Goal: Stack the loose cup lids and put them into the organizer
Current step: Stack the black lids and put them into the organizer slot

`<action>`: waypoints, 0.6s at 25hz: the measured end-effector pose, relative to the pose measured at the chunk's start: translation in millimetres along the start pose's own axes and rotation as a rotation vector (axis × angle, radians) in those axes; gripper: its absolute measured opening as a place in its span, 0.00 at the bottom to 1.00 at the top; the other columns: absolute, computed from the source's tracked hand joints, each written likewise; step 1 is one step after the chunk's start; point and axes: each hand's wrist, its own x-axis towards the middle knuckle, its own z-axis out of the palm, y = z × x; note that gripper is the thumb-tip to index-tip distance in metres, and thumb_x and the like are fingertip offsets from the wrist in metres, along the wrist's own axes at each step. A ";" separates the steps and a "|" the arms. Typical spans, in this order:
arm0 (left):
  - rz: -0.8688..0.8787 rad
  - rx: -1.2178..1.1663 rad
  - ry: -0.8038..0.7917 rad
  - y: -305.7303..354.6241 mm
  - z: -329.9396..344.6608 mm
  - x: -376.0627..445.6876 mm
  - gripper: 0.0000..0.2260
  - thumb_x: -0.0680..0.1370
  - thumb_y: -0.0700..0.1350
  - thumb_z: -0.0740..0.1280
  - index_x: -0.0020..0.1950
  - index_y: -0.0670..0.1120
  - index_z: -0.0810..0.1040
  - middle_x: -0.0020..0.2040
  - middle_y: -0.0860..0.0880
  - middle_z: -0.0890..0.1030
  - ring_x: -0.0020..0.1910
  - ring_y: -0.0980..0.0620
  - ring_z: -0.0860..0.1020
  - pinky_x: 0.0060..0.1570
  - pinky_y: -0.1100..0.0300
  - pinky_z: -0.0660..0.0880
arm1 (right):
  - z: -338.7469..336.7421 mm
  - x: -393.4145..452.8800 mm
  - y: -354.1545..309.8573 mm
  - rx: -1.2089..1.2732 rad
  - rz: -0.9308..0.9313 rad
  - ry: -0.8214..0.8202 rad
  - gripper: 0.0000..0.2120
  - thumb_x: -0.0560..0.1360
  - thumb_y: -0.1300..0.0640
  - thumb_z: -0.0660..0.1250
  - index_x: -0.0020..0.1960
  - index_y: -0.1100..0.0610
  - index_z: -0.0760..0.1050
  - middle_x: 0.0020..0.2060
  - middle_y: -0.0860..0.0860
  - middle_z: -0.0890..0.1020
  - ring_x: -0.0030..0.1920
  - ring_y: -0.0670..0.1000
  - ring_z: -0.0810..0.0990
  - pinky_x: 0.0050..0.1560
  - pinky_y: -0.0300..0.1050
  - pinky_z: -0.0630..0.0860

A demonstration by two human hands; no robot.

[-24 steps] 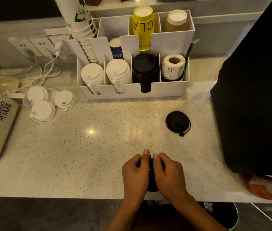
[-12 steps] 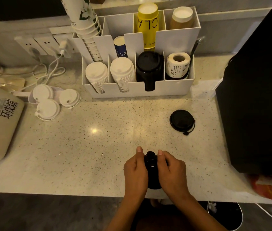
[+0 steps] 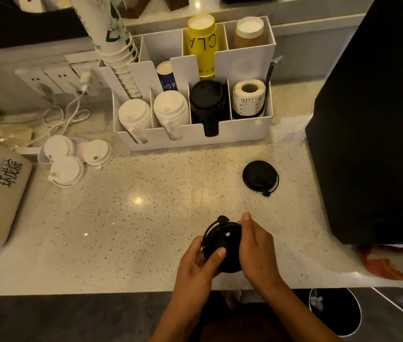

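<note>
Black plastic sits between my hands: a small stack of black lids [image 3: 222, 245] held just above the near edge of the table [image 3: 126, 218]. My left hand [image 3: 196, 267] cups the stack from the left, thumb pressed flat on the top lid. My right hand [image 3: 257, 253] closes around the right side, fingertips reaching over the far rim. Both hands are curled shut on the stack, whose little tethered plug sticks up at the far-left rim.

Beyond my right hand, well apart from it, one more loose black lid [image 3: 259, 175] lies flat on the table, its plug trailing toward me. Far to the left, three white lids [image 3: 72, 159] lie in a loose cluster, touching or overlapping one another.

At the back stands the white organizer [image 3: 245, 134]. Its front row holds, from left to right, two stacks of white lids [image 3: 152, 114], a stack of black lids [image 3: 206, 102] and a roll of labels [image 3: 248, 97]. Behind these are a yellow canister [image 3: 203, 43] and a brown bottle [image 3: 250, 33], and a tall sleeve of paper cups [image 3: 111, 45] leans in at the organizer's left end.
</note>
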 end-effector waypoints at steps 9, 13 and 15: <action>-0.110 -0.208 -0.034 -1.4 2.8 4.4 0.22 0.74 0.43 0.76 0.66 0.46 0.77 0.60 0.43 0.85 0.60 0.45 0.83 0.58 0.54 0.81 | -2.9 3.6 -2.2 -0.045 -0.049 0.063 0.37 0.73 0.24 0.41 0.44 0.49 0.79 0.35 0.45 0.83 0.38 0.41 0.84 0.34 0.30 0.78; -0.122 -0.037 0.021 -10.3 8.1 3.5 0.23 0.74 0.38 0.75 0.67 0.50 0.75 0.61 0.49 0.84 0.61 0.52 0.82 0.60 0.57 0.79 | -1.6 8.4 -3.9 -0.091 -0.057 0.090 0.30 0.77 0.32 0.43 0.41 0.49 0.77 0.34 0.45 0.82 0.36 0.41 0.83 0.32 0.30 0.78; -0.106 0.022 0.026 -9.4 9.7 3.7 0.22 0.75 0.39 0.75 0.67 0.52 0.76 0.60 0.53 0.85 0.60 0.56 0.82 0.55 0.63 0.80 | -2.1 10.1 -4.3 -0.079 -0.049 0.088 0.28 0.77 0.33 0.44 0.39 0.47 0.75 0.33 0.45 0.82 0.37 0.39 0.83 0.32 0.30 0.77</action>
